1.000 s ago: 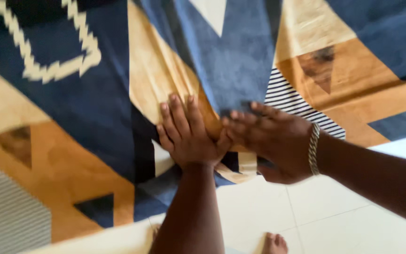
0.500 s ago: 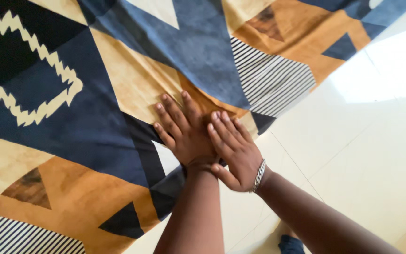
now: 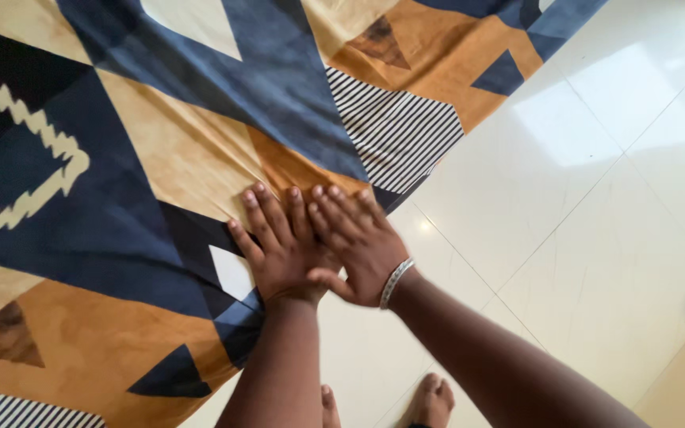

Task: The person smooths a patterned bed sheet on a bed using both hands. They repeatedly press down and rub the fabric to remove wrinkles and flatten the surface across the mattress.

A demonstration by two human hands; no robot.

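Since half a second ago both hands have slid a little leftward and down across the cloth, and the right one now overlaps the left more than it did; the cloth's far edge and more bare floor have come into view on the right.

Head view: a patterned fabric sheet (image 3: pixel 144 158), printed in navy, blue, tan and orange blocks with black-and-white striped patches and a cream zigzag outline, lies spread flat on the white tiled floor (image 3: pixel 596 198). It fills the left and upper part of the picture, with its edge running diagonally from the upper right down to the lower left. The left hand (image 3: pixel 275 246) lies palm down on the sheet close to that edge, fingers straight and slightly spread, gripping nothing. The right hand (image 3: pixel 358 242) is likewise flat and open, fingers stretched onto the orange and tan part of the print, its thumb side lying over the left hand; it holds nothing. A silver chain bracelet (image 3: pixel 394 283) circles the right wrist. Both forearms reach in from the bottom of the frame. Below them, the person's bare feet (image 3: pixel 430 400) stand on the tiles, just off the sheet.
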